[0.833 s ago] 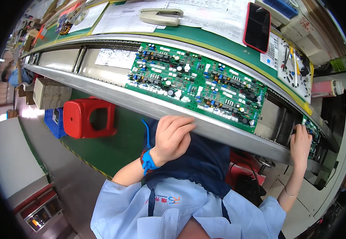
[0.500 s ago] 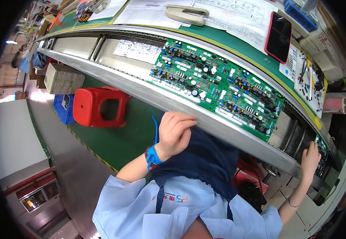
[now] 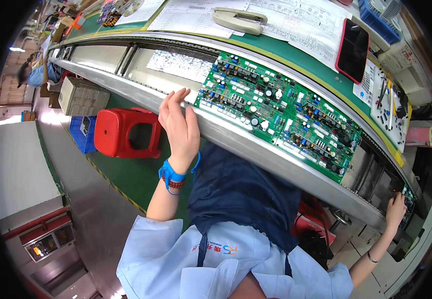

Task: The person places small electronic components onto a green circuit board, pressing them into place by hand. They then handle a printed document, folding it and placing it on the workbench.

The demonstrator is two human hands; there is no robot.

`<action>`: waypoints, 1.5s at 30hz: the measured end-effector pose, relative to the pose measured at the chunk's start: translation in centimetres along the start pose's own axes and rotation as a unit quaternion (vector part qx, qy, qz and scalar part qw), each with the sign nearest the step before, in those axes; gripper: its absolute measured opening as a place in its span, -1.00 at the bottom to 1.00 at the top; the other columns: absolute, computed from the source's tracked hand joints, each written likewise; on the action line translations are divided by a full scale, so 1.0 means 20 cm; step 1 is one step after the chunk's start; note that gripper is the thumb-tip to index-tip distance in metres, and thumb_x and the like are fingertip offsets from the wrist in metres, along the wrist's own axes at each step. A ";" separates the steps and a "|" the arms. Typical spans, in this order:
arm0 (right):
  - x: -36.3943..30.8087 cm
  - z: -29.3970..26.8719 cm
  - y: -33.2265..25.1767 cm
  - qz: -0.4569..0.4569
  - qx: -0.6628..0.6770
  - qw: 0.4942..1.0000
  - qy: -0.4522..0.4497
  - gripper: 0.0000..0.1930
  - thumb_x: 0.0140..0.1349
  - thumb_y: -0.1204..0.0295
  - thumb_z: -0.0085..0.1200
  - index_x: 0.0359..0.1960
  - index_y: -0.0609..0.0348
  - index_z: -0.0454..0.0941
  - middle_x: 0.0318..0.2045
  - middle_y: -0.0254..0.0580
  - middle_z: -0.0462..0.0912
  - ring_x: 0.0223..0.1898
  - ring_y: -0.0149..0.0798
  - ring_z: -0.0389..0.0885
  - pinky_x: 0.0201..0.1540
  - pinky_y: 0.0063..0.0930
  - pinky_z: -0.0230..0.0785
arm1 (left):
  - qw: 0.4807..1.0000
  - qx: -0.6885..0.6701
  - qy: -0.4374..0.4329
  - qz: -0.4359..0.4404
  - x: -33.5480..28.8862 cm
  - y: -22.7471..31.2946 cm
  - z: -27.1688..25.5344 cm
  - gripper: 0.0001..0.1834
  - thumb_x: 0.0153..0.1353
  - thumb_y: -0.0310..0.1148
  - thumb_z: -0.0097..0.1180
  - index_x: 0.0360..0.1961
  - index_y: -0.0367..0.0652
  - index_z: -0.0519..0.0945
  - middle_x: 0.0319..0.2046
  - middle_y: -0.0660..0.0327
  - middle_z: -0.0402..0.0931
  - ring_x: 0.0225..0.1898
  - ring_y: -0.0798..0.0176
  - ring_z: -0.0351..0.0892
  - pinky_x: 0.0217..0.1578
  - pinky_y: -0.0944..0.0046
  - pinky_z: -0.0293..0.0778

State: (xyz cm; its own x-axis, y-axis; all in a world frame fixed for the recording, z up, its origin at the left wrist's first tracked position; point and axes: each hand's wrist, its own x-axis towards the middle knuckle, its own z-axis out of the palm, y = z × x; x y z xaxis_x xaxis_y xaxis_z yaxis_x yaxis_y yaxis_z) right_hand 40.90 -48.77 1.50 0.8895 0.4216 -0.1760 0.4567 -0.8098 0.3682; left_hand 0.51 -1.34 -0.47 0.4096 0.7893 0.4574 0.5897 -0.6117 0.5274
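A large green circuit board (image 3: 280, 112) crowded with components lies on the steel conveyor track (image 3: 275, 154) in front of me. My left hand (image 3: 178, 127), with a blue strap on its wrist, is raised over the track's front rail just left of the board. Its fingers are stretched out and hold nothing. My right hand (image 3: 396, 208) reaches far right along the track and touches the edge of a second green board (image 3: 409, 198). Its grip there is too small to make out.
Behind the track, a green bench holds a beige stapler (image 3: 240, 20), printed sheets (image 3: 191, 17), a red-cased phone (image 3: 353, 50) and tools (image 3: 390, 97). A red stool (image 3: 121, 132), a blue crate (image 3: 84, 132) and a ribbed box (image 3: 81, 97) stand on the floor to the left. Another person (image 3: 36, 74) works far left.
My left hand left the front rail, where it rested curled, and rose up and left to the board's left end with fingers spread. My right hand stayed on the far board.
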 end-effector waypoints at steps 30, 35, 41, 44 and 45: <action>0.15 -0.11 0.20 0.019 0.232 0.919 0.319 -0.69 0.35 0.32 -0.18 -0.05 0.29 0.46 -0.04 -0.03 0.46 0.02 -0.11 0.42 0.05 -0.37 0.24 | 0.964 -0.108 -0.192 0.147 -0.03 0.40 0.12 -0.76 0.06 -0.55 0.04 -0.19 -0.19 0.53 -0.33 0.22 0.54 -0.23 0.12 0.44 -0.11 0.18 0.25; -0.03 -0.39 -0.29 -0.100 0.226 0.892 0.379 -0.78 0.31 0.48 -0.12 -0.10 0.26 0.51 0.00 -0.10 0.43 0.05 -0.15 0.40 0.07 -0.34 0.23 | 0.965 -0.104 -0.176 0.165 0.12 0.41 0.25 -0.89 -0.06 -0.39 0.22 -0.50 -0.09 0.53 -0.47 0.25 0.40 -0.36 0.12 0.34 -0.31 0.19 0.24; -0.24 -0.42 -0.71 -0.256 0.316 0.833 0.375 -0.68 -0.04 0.77 -0.01 -0.21 0.27 0.56 -0.09 -0.04 0.42 -0.18 -0.19 0.51 -0.12 -0.35 0.35 | 0.938 -0.107 -0.293 0.154 0.19 0.43 0.30 -0.88 -0.07 -0.38 0.27 -0.56 -0.11 0.55 -0.47 0.21 0.40 -0.34 0.12 0.33 -0.29 0.21 0.27; -0.31 -0.44 -0.81 -0.335 0.318 0.806 0.369 -0.65 -0.17 0.76 -0.01 -0.27 0.23 0.58 -0.15 -0.10 0.43 -0.27 -0.16 0.48 -0.22 -0.33 0.34 | 0.932 -0.127 -0.309 0.142 0.19 0.44 0.32 -0.88 -0.06 -0.38 0.26 -0.56 -0.13 0.55 -0.47 0.21 0.40 -0.34 0.12 0.32 -0.27 0.21 0.27; -0.32 -0.46 -0.85 -0.359 0.322 0.801 0.355 -0.64 -0.19 0.75 -0.01 -0.28 0.23 0.58 -0.18 -0.11 0.44 -0.28 -0.15 0.47 -0.25 -0.31 0.33 | 0.932 -0.131 -0.307 0.144 0.19 0.44 0.33 -0.88 -0.06 -0.39 0.26 -0.56 -0.13 0.55 -0.48 0.21 0.40 -0.34 0.12 0.33 -0.28 0.21 0.28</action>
State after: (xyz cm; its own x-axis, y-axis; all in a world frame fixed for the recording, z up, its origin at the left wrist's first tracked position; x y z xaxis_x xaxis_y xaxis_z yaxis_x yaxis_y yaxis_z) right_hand 27.32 -34.05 4.73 0.2683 0.8136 0.5158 0.9624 -0.2020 -0.1819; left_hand 11.82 -3.34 1.16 0.8931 0.4228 0.1538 0.2361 -0.7315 0.6397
